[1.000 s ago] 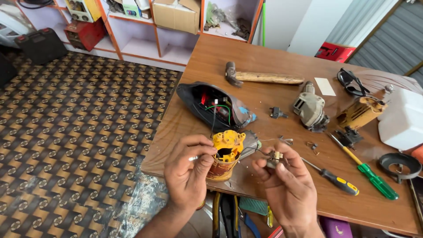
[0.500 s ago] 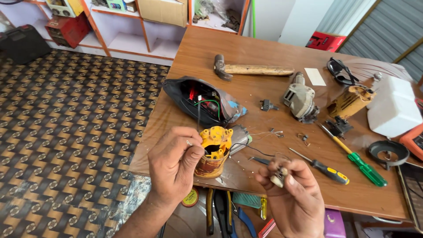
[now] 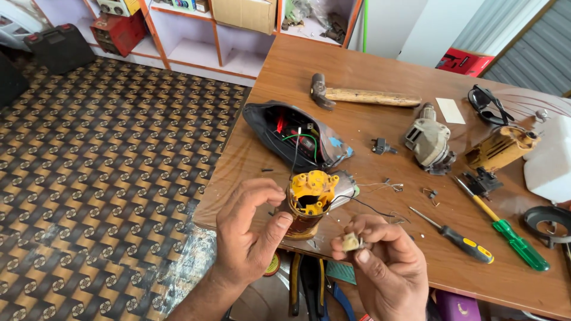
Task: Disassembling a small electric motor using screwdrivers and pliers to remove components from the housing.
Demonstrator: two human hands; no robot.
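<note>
The left hand (image 3: 250,238) fingers close round the yellow-capped motor stator (image 3: 309,205), likely heavy, rigid, its thin wires fragile, best gripped by the body, while the right hand (image 3: 383,270) fingers pinch a small, light beige part (image 3: 351,242).

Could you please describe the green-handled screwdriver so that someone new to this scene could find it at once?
Start at the wooden table and go to its right side, below the yellow tool housing. The green-handled screwdriver lies there on a slant, handle toward the near edge. Its neighbour, the black-and-yellow screwdriver, is shorter with a bare steel shaft; this one has a yellow shaft and translucent green grip.
</note>
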